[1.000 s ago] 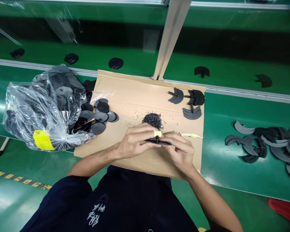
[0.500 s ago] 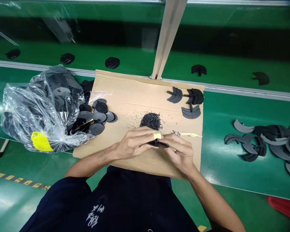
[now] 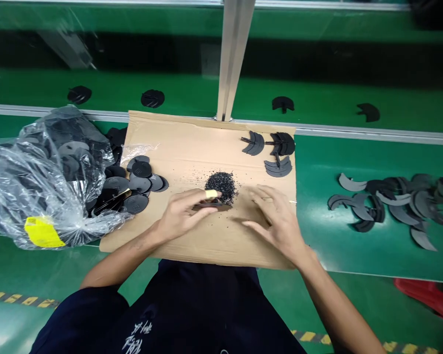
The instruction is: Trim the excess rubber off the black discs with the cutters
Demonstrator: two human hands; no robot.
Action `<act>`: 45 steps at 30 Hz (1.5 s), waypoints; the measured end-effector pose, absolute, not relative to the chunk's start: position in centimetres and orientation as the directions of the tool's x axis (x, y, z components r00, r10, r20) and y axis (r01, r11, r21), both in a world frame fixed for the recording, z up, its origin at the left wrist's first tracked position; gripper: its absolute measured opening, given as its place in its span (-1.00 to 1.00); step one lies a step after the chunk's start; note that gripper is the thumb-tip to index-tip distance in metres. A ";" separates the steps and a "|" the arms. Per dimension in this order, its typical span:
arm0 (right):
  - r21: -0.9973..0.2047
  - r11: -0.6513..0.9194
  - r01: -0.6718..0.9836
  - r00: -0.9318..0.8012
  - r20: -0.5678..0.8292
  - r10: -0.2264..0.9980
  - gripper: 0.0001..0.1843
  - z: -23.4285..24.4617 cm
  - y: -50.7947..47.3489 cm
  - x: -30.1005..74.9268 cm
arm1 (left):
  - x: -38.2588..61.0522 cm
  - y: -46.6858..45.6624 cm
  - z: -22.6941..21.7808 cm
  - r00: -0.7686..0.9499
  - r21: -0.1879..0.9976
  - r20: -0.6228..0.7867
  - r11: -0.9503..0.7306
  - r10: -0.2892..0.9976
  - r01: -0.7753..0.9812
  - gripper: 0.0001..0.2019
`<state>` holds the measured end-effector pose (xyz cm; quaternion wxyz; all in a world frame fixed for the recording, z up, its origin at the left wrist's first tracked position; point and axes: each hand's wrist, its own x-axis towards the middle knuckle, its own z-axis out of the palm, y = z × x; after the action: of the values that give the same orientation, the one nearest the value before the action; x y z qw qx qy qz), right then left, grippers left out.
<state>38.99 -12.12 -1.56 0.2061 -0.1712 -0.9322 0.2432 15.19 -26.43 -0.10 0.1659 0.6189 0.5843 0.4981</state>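
My left hand (image 3: pixel 184 214) pinches a flat black plastic disc (image 3: pixel 223 207) between thumb and fingers, just in front of a heap of small black plastic bits (image 3: pixel 223 184). One of its fingers wears a yellow wrap. Apart from the disc, my right hand (image 3: pixel 278 221) is spread over the cardboard with nothing visibly gripped. Beneath its fingers lies a slim yellow-handled tool, mostly covered by the hand. Several curved black pieces (image 3: pixel 278 167) rest at the cardboard's far right corner.
A clear plastic bag (image 3: pixel 55 182) of black discs stands at the left, with loose discs (image 3: pixel 140 184) spilling beside it onto the cardboard sheet (image 3: pixel 170 132). Crescent pieces (image 3: pixel 398 211) lie on the green table at right. Behind rises a metal post (image 3: pixel 234 59); black pieces sit beyond the rail.
My right hand has let go of the disc, moved right and spread its fingers over the tool. The left hand keeps the disc. The whole view has shifted slightly.
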 end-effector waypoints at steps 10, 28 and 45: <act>-0.466 0.796 0.385 -0.831 0.201 0.519 -0.66 -0.8 -11.8 40.5 | 14.8 -25.5 -1.5 -0.192 0.811 0.373 -0.219 0.908 0.542 -0.80; -0.552 0.832 0.058 -0.920 0.294 0.259 -0.69 2.0 -11.4 36.9 | 15.5 -25.4 -0.9 -0.130 0.841 0.402 -0.310 0.906 0.443 -0.84; -0.438 0.893 0.106 -0.922 0.293 0.253 -0.71 2.3 -11.1 36.8 | 15.3 -25.1 -0.7 -0.087 0.754 0.451 -0.327 0.888 0.571 -0.78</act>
<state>36.79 -11.06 2.28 0.1736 -0.0938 -0.9572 0.2117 15.30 -25.13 -0.70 0.1643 0.6554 0.5565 0.4835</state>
